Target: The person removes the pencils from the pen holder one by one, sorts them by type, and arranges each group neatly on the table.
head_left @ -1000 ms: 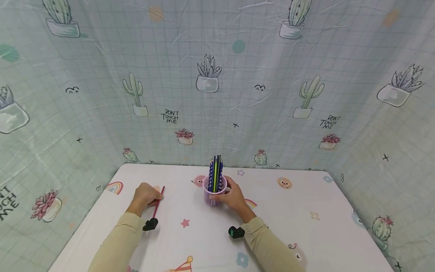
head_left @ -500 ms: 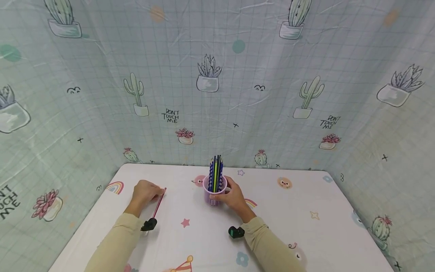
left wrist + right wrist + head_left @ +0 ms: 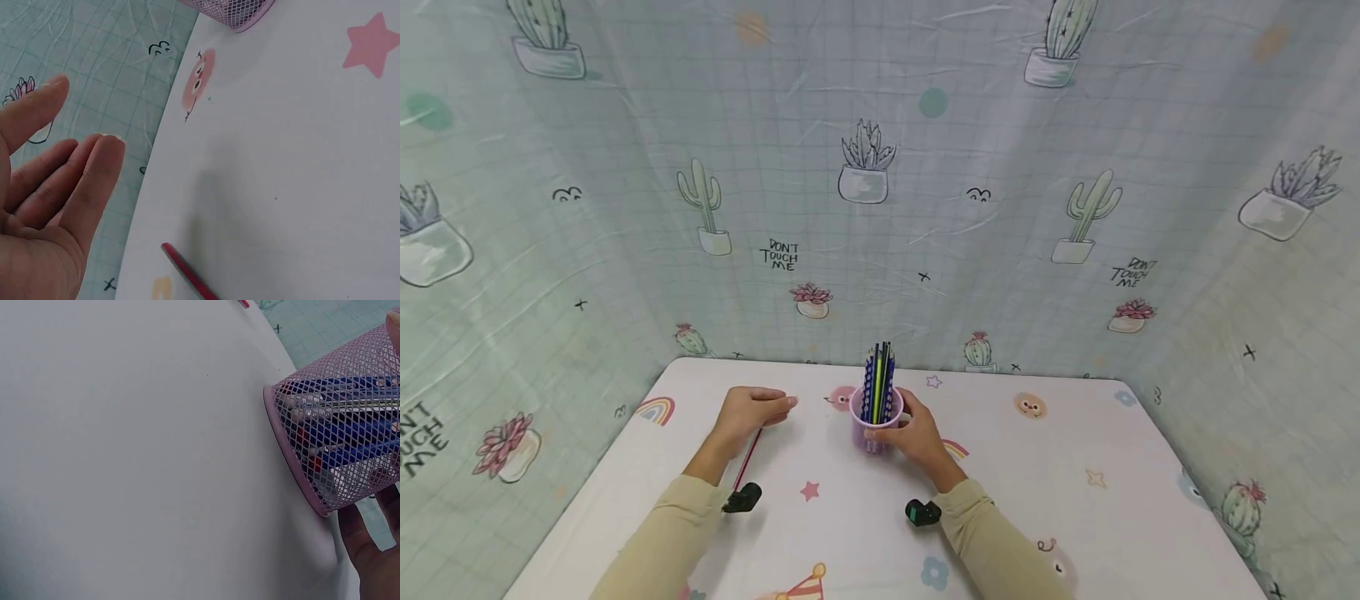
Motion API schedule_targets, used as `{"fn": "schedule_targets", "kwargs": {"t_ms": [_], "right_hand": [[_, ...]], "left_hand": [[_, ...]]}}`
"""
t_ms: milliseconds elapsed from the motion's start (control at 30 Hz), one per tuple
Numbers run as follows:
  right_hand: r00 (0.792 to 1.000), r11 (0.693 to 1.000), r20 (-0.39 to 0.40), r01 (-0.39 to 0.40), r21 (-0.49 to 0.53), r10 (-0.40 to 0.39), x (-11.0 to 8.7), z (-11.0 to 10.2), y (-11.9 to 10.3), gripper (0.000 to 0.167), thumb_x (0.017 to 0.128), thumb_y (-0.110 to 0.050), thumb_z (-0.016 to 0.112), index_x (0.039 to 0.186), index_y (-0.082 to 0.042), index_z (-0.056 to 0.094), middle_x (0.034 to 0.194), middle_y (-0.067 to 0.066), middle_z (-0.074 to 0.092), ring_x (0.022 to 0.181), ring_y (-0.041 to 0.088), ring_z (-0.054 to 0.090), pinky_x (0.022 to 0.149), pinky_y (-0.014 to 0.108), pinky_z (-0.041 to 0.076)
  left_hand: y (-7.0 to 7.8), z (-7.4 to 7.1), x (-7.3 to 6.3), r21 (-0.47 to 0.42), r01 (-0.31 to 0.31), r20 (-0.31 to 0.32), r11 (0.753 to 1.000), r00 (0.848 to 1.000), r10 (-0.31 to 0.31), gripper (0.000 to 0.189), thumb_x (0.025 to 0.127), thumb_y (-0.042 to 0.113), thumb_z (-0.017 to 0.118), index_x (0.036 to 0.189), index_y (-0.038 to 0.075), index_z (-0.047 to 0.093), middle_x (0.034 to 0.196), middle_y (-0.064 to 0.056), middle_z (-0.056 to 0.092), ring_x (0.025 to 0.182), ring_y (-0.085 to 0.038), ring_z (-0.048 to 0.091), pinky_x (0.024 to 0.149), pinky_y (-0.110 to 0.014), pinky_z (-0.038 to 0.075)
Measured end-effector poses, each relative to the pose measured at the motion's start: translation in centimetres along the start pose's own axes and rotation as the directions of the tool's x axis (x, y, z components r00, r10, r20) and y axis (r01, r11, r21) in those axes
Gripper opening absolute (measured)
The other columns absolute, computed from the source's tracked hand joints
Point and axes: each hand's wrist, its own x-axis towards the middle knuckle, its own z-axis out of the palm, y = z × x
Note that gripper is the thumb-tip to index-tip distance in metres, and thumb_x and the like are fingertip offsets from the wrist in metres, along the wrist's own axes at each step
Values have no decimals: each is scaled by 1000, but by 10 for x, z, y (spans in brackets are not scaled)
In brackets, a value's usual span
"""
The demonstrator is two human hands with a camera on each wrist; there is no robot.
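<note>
A thin red pencil (image 3: 747, 458) lies on the table on the left; its rounded end shows low in the left wrist view. My left hand (image 3: 751, 417) is over the pencil's far end, its fingers extended toward the right. In the left wrist view thumb and fingers stand apart with nothing between them. My right hand (image 3: 919, 437) grips a pink mesh pencil cup (image 3: 861, 435) by its right side, thumb in front. The cup is upright on the table. Several pencils (image 3: 877, 387), mostly dark blue with one yellow-green, stand in it.
The white table (image 3: 1037, 500) has printed stars, rainbows and faces. A cactus-patterned cloth (image 3: 917, 233) rises behind it and on both sides. A black wrist camera (image 3: 742, 498) hangs at my left wrist, another black camera (image 3: 922, 512) at my right.
My left hand has let go of the red pencil, opened and moved slightly right and away from me. The pencil stays on the table. My right hand and the cup keep their place.
</note>
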Motion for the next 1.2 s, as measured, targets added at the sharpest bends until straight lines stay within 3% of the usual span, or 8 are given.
{"fn": "schedule_targets", "kwargs": {"t_ms": [167,400,600,867,1200], "right_hand": [[1000,1000,1,-3,7,3,-1,-1,0,91,74,-29,96,152,-18,49,147,11,61,132,37,61,111,56,53],[1000,1000,1,-17,-6,17,1,-1,-1,93,74,-31,96,153,-20,49,147,8,62,131,34,62,111,54,54],[1000,1000,0,-14,-12,14,0,-2,-2,93,75,-29,96,154,-18,48,147,10,62,132,35,61,112,55,53],[1000,999,-2,-26,-20,26,0,-1,-2,93,75,-31,96,154,-18,48,149,9,60,134,36,60,112,55,53],[1000,1000,2,21,-6,-21,-1,-1,2,92,75,-32,96,153,-16,49,145,10,63,129,33,63,108,52,56]], "left_hand": [[3,12,-1,-50,-49,34,998,998,51,60,91,32,82,135,-6,65,133,-23,70,120,-33,73,97,-34,62],[9,28,-5,-74,-101,66,992,992,106,65,90,33,84,139,-4,62,135,-20,70,108,-15,77,100,-32,60],[14,44,-5,-90,-135,104,987,984,144,59,90,23,83,140,-1,63,139,-22,67,115,-20,75,105,-35,57],[15,64,-8,-120,-190,169,974,963,209,64,89,16,83,145,-2,57,144,-21,65,137,-37,61,105,-32,57],[9,81,-5,-139,-257,241,956,928,284,76,84,10,87,149,-5,50,150,-22,58,143,-36,54,116,-36,46]]}}
